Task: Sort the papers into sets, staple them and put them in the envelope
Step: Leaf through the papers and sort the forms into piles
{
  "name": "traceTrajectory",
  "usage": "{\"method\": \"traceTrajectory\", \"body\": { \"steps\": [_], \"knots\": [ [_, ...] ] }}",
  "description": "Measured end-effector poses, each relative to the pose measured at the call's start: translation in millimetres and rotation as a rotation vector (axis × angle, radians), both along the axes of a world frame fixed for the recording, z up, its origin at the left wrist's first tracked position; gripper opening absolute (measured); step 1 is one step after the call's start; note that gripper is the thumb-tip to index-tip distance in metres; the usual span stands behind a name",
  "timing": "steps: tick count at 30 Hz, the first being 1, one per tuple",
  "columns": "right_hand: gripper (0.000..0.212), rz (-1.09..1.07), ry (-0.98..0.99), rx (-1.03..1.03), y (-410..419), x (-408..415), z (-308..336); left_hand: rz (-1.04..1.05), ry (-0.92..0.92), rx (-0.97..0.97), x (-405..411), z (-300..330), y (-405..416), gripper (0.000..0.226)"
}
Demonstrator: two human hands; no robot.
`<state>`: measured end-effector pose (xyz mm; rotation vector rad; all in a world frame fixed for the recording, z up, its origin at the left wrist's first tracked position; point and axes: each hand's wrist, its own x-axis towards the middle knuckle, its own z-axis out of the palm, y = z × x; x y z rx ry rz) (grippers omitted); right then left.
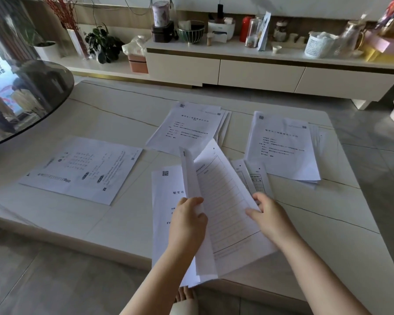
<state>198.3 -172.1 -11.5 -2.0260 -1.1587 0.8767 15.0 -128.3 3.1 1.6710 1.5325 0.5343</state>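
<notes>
Both hands grip sheets: left hand (188, 220) pinches the lifted page (223, 201), right hand (267, 214) holds its edge. Pages could slip, mixing w/ stacks (282, 144) on tabletop (100, 114).

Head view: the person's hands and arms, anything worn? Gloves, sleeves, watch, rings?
Nothing worn that shows. The left hand and right hand are bare, with no gloves, and no rings are visible on the fingers that show. Both forearms are bare down to the frame's bottom edge: no sleeves, cuffs, watch or wristband in view. No markings or cables on either arm.
</notes>
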Motion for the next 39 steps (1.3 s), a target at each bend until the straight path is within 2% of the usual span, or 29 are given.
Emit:
{"method": "traceTrajectory", "body": {
  "steps": [4, 8, 11, 15, 18, 20, 25, 30, 32, 35, 39],
  "knots": [
    [0.004, -0.177, -0.041, 0.145, -13, 31, 7, -0.021, 0.017, 0.025, 5, 7, -2, 0.043],
    [0.013, -0.466, 0.04, 0.229, -32, 65, 14, -0.05, 0.01, 0.026, 15, 12, -6, 0.044],
    [0.023, -0.649, 0.116, 0.204, -43, 91, 9, -0.093, 0.007, 0.041, 25, 12, -12, 0.047],
    [0.036, -0.745, 0.216, 0.201, -47, 114, -7, -0.112, 0.015, 0.031, 36, 7, -17, 0.048],
    [0.026, -0.763, 0.223, 0.209, -44, 125, -21, -0.105, 0.018, 0.022, 41, 2, -16, 0.048],
    [0.023, -0.766, 0.158, 0.174, -43, 133, -28, -0.097, 0.018, 0.018, 44, 0, -14, 0.048],
    [0.045, -0.648, -0.039, 0.052, -47, 149, -25, -0.076, 0.015, 0.007, 50, -4, -6, 0.047],
    [0.054, -0.454, -0.408, -0.078, -53, 138, -22, -0.085, 0.002, -0.036, 57, -6, -7, 0.051],
    [0.049, -0.397, -0.354, -0.042, -50, 128, -17, -0.073, -0.021, -0.076, 60, -7, -7, 0.052],
    [0.032, -0.301, -0.071, 0.032, -42, 103, -8, -0.06, -0.051, -0.122, 62, -9, -10, 0.053],
    [0.019, -0.1, 0.151, -0.067, -28, 61, -14, -0.041, -0.095, -0.176, 64, -10, -13, 0.053]
  ]
}}
